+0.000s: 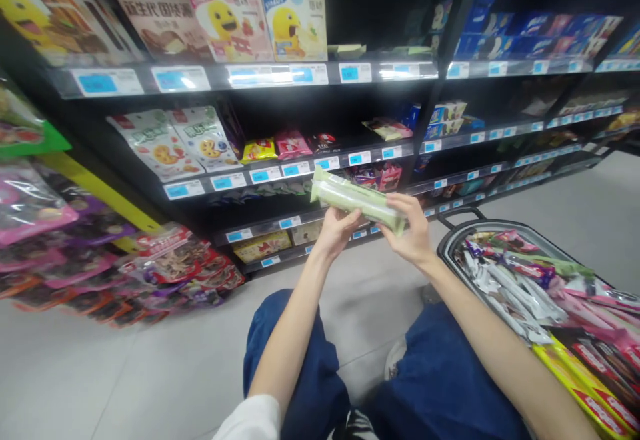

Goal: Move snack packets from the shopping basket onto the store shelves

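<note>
A long pale green snack packet (355, 199) is held up in front of the shelves, tilted down to the right. My left hand (339, 230) grips it from below near its left half, thumb along the front. Around its right end close the fingers of my right hand (410, 230). Print on the wrapper is too blurred to read. Behind the packet runs a shelf edge with price labels (327, 163), apart from my hands.
A basket (445, 243) heaped with wrapped snacks stands on the floor at right. Snack boxes (230, 23) line the upper shelf; white pouches (200, 140) stand below. Bagged snacks (180, 260) hang at left. Grey floor (165, 373) surrounds my knees.
</note>
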Motion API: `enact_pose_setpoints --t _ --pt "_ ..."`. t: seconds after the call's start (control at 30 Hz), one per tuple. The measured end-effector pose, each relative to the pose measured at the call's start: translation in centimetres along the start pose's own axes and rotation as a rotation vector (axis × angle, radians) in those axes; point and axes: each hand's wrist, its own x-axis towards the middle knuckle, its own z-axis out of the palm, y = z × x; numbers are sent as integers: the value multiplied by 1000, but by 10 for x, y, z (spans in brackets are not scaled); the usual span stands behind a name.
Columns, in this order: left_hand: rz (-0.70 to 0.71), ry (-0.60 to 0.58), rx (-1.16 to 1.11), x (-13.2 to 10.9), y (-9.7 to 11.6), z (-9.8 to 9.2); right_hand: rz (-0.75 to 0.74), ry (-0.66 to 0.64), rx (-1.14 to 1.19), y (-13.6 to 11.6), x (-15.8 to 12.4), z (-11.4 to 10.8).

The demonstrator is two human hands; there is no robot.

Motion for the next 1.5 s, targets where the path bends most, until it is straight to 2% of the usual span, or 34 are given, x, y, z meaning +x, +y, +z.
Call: enact_pose_setpoints --t 0.1,0.2,0.3,0.4,0.73,0.8,0.93,1.0,1.13,1.23,1.5 --pt "23 -67 -11 -4 1 1 -184 25 -145 2 -1 -1" --pt "-14 -90 -24 -7 2 0 -322 83 -239 1 -2 -1" --pt "-28 -93 -18 -8 3 -1 -358 116 -289 -1 -2 -3" --pt "-8 -124 9 -9 3 1 -330 109 -281 -5 -2 -5" --pt "20 -147 73 -4 -4 1 25 55 17 -5 -6 1" --pt "36 -133 78 -2 -6 0 182 7 134 -4 -8 1" --pt "41 -30 159 1 -12 -6 648 -120 448 0 -11 5" --pt "7 11 191 3 -16 -9 763 -173 563 1 -11 8" --pt "2 72 202 7 -20 -12 828 -184 745 3 -9 14" --pt "8 75 180 9 -20 -10 862 -170 832 5 -10 17" --pt "16 60 144 8 -16 -5 893 -181 887 12 -12 16"
